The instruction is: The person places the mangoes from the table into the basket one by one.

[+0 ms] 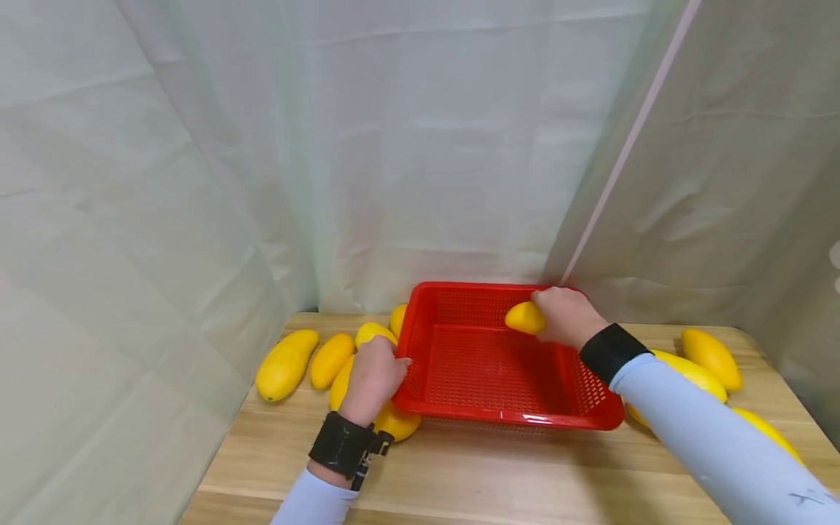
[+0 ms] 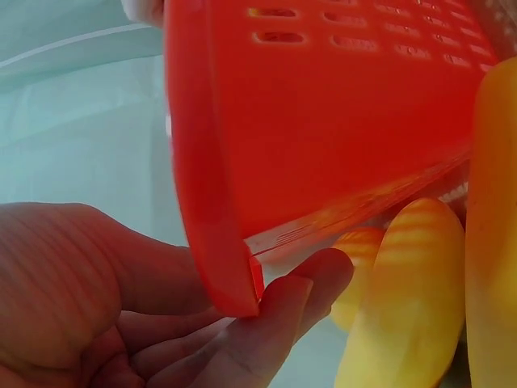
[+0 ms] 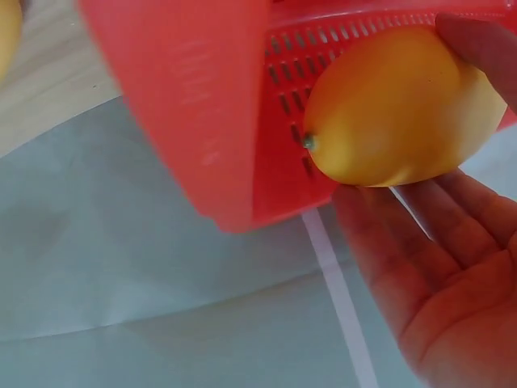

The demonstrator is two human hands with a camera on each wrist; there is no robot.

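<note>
No readable writing: right hand (image 1: 567, 317) holds mango (image 1: 525, 318) over red basket (image 1: 420, 397).

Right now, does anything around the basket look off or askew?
Nothing is spilled or damaged. The basket holds only the mango in the right hand; the left hand grips its left rim, with loose mangoes lying either side.

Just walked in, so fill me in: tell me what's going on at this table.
A person holds a yellow mango in the right hand over the far right corner of an empty red basket. The left hand grips the basket's left rim. More mangoes lie on the wooden table on both sides of the basket.
</note>
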